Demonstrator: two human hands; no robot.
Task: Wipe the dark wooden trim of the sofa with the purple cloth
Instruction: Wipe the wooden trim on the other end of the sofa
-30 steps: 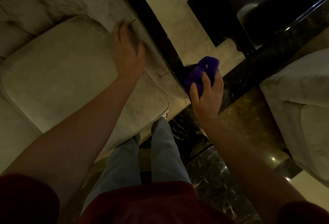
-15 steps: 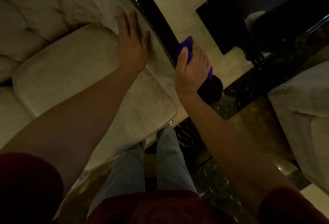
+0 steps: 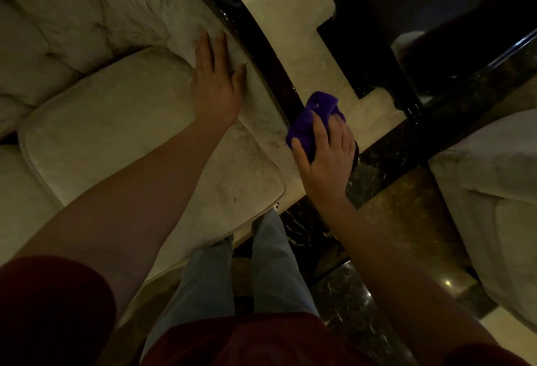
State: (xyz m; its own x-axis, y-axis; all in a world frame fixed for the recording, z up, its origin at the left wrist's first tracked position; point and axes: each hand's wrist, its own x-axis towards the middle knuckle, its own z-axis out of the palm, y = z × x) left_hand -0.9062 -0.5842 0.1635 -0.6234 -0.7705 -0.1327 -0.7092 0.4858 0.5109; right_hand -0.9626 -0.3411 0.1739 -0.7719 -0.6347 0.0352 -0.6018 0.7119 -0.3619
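Cloth now sits lower on the dark trim than half a second ago, your right hand gripping it bunched; stroke runs down toward the arm's front end. Left hand lies flat, open, on the sofa arm.

Glossy dark wooden trim; soft purple cloth; matt, perhaps velvety sofa cushion; polished marble floor.

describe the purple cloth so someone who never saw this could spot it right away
Start at the cream sofa and follow the glossy dark wooden trim along its arm toward the person. The purple cloth is bunched there under the right hand, the only vivid colour in view.
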